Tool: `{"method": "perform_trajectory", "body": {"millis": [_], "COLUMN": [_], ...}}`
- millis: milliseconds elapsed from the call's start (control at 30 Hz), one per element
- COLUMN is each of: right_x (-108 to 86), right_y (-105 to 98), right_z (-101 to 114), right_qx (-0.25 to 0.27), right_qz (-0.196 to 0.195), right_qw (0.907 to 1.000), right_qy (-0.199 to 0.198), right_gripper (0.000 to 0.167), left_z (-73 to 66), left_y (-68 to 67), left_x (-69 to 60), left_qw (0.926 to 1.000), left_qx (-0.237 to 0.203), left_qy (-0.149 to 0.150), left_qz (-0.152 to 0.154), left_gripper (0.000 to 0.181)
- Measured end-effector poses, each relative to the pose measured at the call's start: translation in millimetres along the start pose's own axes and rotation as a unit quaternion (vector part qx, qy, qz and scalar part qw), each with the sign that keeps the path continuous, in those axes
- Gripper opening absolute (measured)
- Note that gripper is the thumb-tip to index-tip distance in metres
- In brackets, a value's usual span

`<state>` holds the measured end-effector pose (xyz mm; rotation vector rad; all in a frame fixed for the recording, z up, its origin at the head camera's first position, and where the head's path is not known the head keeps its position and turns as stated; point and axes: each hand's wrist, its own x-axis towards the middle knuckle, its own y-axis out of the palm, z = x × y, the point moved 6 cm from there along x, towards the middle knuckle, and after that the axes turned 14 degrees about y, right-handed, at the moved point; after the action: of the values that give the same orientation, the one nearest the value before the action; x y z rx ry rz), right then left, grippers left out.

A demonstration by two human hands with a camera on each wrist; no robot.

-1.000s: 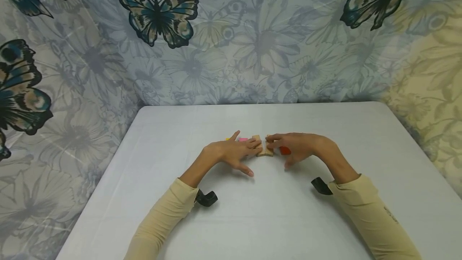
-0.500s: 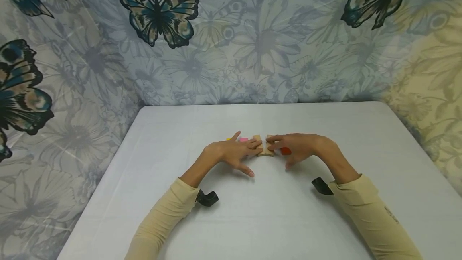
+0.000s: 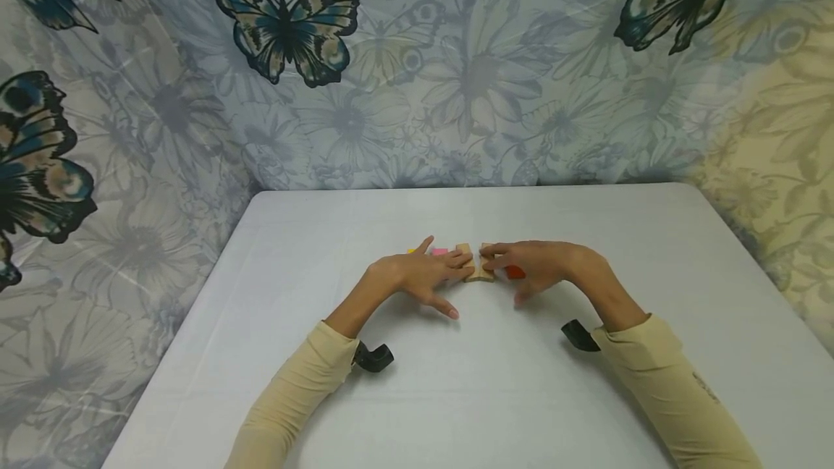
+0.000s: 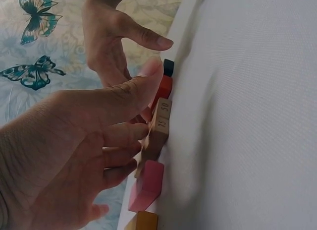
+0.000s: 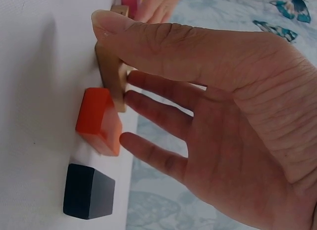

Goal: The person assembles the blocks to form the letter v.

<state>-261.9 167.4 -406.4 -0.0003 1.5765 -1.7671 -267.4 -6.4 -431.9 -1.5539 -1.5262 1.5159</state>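
Two pale wooden blocks, a left one [image 3: 463, 248] and a right one [image 3: 487, 276], lie side by side near the middle of the table, nearly touching at the near end. In the left wrist view their ends carry printed numbers. My left hand [image 3: 422, 275] rests its extended fingertips on the left wooden block, thumb held apart. From the other side my right hand [image 3: 542, 266] touches the right wooden block with outstretched fingers. Beneath the right hand sits an orange-red block [image 5: 94, 118], close to its fingertips. A pink block [image 4: 150, 183] lies beside the left fingers.
A yellow block [image 4: 142, 221] lies beyond the pink one. A dark block [image 5: 88, 191] stands past the orange-red one, so the blocks form a row. The white table [image 3: 417, 411] meets butterfly-patterned walls [image 3: 482, 93] at the back and left. Black wrist cameras hang under both forearms.
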Motion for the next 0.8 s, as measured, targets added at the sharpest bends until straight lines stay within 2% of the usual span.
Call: {"method": "perform_trajectory", "body": {"millis": [167, 800], "right_x": [0.8, 0.5], "right_y": [-0.1, 1.1], "right_z": [-1.8, -1.8], "right_qx": [-0.004, -0.012], "right_qz": [0.001, 0.006], "right_qw": [1.0, 0.9998], "right_qy": [0.008, 0.012], "right_gripper": [0.076, 0.076], "left_z": [-0.3, -2.4], "left_y": [-1.0, 0.1], "left_x": [-1.3, -0.3], "left_qw": [1.0, 0.9999], "left_qx": [-0.005, -0.011], "left_qy": [0.003, 0.003], "left_qz": [-0.001, 0.008], "left_gripper": [0.094, 0.094]}}
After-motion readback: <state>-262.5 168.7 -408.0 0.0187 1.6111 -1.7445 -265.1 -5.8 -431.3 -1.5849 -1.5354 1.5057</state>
